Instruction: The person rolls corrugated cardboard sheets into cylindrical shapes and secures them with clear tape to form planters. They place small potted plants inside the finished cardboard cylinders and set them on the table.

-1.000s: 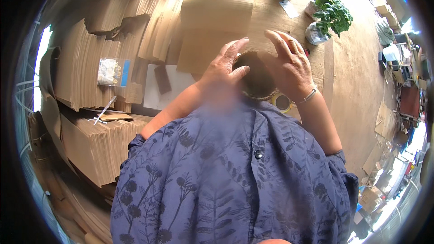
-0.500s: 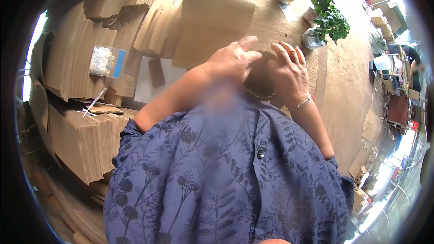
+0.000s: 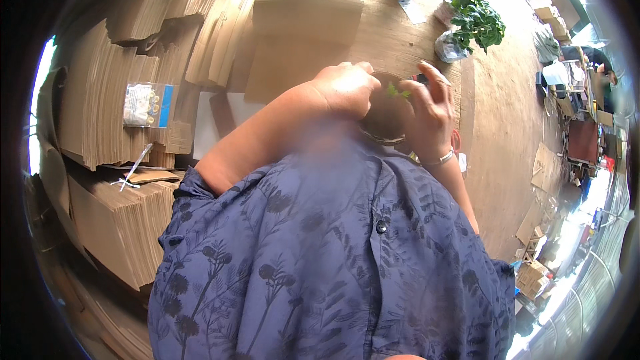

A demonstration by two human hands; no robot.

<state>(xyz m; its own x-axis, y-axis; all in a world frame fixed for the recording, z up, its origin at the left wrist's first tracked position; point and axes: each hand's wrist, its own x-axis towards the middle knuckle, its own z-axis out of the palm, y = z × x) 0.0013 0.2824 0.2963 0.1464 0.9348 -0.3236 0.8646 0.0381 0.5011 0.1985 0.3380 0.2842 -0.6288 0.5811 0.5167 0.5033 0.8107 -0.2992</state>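
Green sprig: a small leafy piece (image 3: 398, 91) showing over the round container, between the two hands and right against the right hand's thumb side; whether it is held or rises from inside is unclear.
Round container: dark brown vessel (image 3: 387, 119) with a textured rim, close in front of the body, partly covered by both hands.
Left hand: at the container's left side (image 3: 349, 89), fingers bent inward; what they may grip is hidden, so I cannot tell.
Right hand: over the right side (image 3: 431, 108), fingers curved; whether thumb and fingers close on the sprig cannot be told.
Step in hand: judging by the pose, close two-handed handling at the container's mouth.
Next move calls for: probably a light touch, since the leaves look tender, and fingers clear of the rim.
Just beside: a red loop (image 3: 456, 140) by the right wrist.
Farther out: a brown cardboard sheet (image 3: 303, 33) beyond the left hand; a leafy plant (image 3: 477, 19) ahead to the right; the wooden tabletop (image 3: 497, 140) beneath.
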